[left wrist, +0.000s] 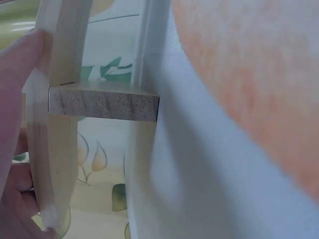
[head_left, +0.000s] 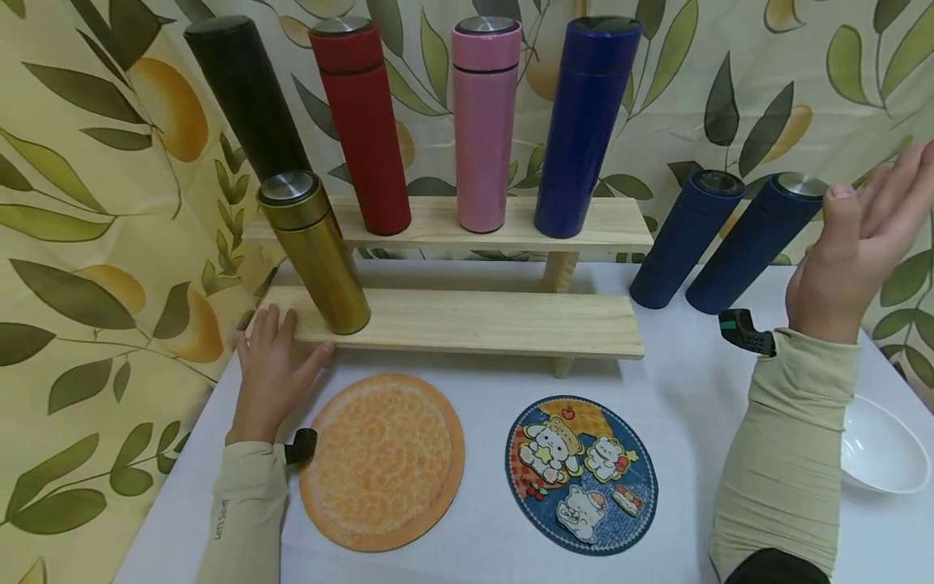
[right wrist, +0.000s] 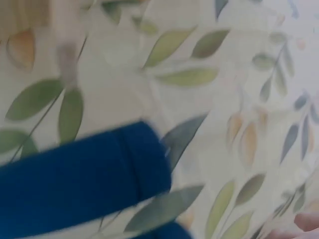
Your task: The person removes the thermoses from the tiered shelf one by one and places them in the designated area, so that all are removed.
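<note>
My left hand (head_left: 273, 385) rests on the left end of the lower wooden shelf board (head_left: 496, 324), thumb spread along its front edge. In the left wrist view, the thumb (left wrist: 22, 57) overlaps the board near its support. A gold thermos flask (head_left: 314, 251) stands on this board just beyond the hand. My right hand (head_left: 861, 235) is raised at the right with fingers extended, holding nothing. Its thumb overlaps the steel lid of a navy thermos flask (head_left: 759, 243) in the head view; another navy flask (head_left: 686, 239) stands beside it. The right wrist view shows one blue flask (right wrist: 84, 179) large.
Black (head_left: 251, 93), red (head_left: 365, 130), pink (head_left: 484, 130) and blue (head_left: 587, 130) flasks line the upper shelf (head_left: 430, 223). An orange-tan round mat (head_left: 383, 462) and a cartoon-patterned round mat (head_left: 584, 487) lie in front. A white bowl (head_left: 883, 446) sits beyond the right sleeve.
</note>
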{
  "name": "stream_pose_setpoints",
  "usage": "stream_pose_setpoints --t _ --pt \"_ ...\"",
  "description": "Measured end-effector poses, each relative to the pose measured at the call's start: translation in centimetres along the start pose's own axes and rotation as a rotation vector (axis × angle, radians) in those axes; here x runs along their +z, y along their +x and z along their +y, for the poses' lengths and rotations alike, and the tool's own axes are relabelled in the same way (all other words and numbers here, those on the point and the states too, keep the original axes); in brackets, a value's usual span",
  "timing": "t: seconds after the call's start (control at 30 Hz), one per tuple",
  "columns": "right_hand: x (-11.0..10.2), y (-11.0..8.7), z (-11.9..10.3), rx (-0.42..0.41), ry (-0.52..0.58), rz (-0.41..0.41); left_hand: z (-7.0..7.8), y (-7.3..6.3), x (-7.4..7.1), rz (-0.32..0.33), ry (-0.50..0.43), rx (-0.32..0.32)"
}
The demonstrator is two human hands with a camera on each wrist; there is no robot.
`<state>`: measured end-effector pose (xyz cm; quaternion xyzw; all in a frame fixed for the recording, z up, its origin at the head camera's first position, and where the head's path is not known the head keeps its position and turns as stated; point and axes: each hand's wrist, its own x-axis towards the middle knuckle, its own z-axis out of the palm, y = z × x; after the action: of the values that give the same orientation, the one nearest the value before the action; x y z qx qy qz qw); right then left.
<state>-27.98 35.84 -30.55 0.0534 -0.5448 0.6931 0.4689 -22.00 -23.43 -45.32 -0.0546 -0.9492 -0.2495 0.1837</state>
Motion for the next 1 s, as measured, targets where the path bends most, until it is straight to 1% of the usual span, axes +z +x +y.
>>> stream_pose_setpoints --t 0.17,0.27,0.33,0.5,0.57,0.63,0.73,0.8,0.87,1.0 --pt "1.3 -0.8 -0.8 -0.062 0.107 -0.051 0.1 -0.1 -0.1 0.02 0.008 0.022" --pt "2.2 -1.3 -1.4 -0.086 0.168 -0.087 0.1 0.1 0.0 0.015 0.016 0.029" --pt "2.8 -1.7 -1.9 -0.075 0.206 -0.101 0.2 0.3 -0.1 0.002 0.029 0.021" --pt "4.4 -3.2 -3.5 -0.043 0.298 -0.125 0.5 0.7 -0.3 -0.042 0.073 -0.031" --pt "5.0 -4.0 -4.3 -0.03 0.329 -0.131 0.5 0.8 -0.4 -0.056 0.077 -0.047" --pt "5.6 -4.9 -5.2 -0.014 0.364 -0.137 0.6 0.8 -0.4 -0.06 0.07 -0.054" --pt "6.5 -6.1 -6.5 0.008 0.426 -0.16 0.4 1.0 0.0 -0.052 0.059 -0.05" --pt "7.2 -6.8 -7.1 0.022 0.469 -0.195 0.3 1.0 0.3 -0.044 0.049 -0.048" --pt "8.0 -7.4 -7.4 0.041 0.515 -0.248 0.2 1.0 0.5 -0.043 0.041 -0.056" --pt "10.2 -8.6 -7.6 0.091 0.579 -0.363 0.3 0.8 0.5 -0.056 0.05 -0.059"
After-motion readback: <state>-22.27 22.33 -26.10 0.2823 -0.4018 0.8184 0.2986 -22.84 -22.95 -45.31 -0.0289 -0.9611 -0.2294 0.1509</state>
